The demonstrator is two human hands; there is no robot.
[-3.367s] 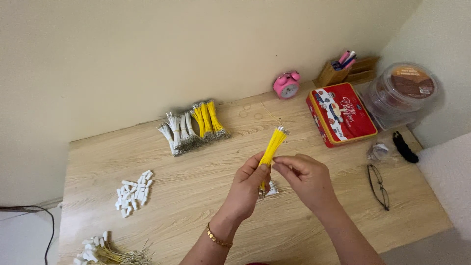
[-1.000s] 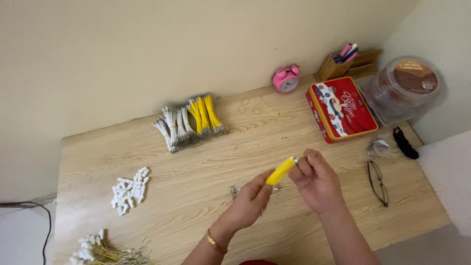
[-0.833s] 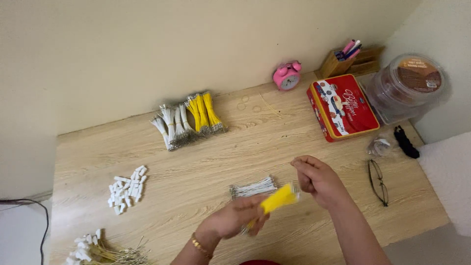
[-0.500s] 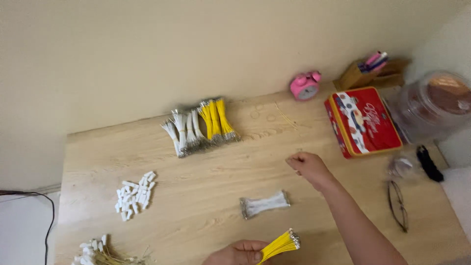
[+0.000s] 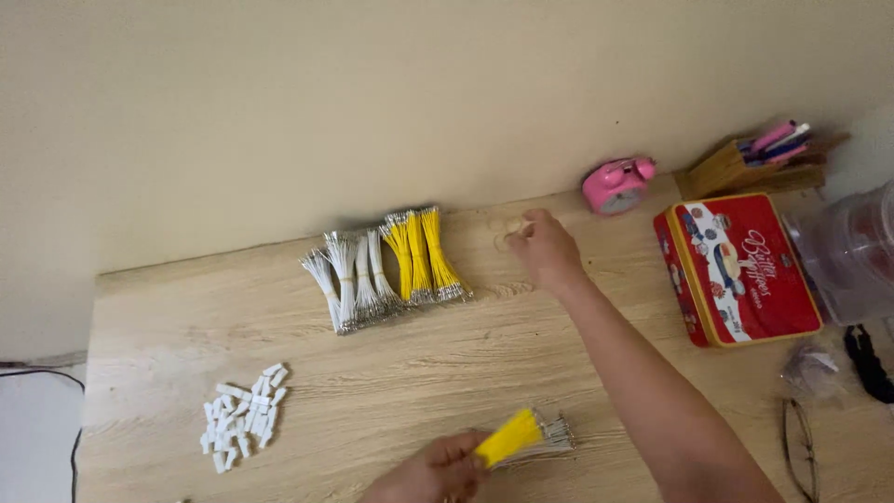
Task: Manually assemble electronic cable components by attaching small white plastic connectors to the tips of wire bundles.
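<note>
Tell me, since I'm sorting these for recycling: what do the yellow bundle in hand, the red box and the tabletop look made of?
The yellow bundle in the left hand looks like plastic-sleeved wires with bare metal tips, which glint silver. The red box seems to be painted tin, given its glossy print and rolled gold edge. The tabletop shows pale wood grain, possibly laminate.

Plain cream painted wall fills the top half, matte, no pictures; soft even light, faint shadow along the wall/desk join. Light wood-grain laminate desk runs left to right, butted against the wall, left edge in view. Past that edge, pale floor or skirting w/ a thin black cable trailing across it. At far right a white wall corner comes fwd, approx. level w/ the desk's back edge.
</note>
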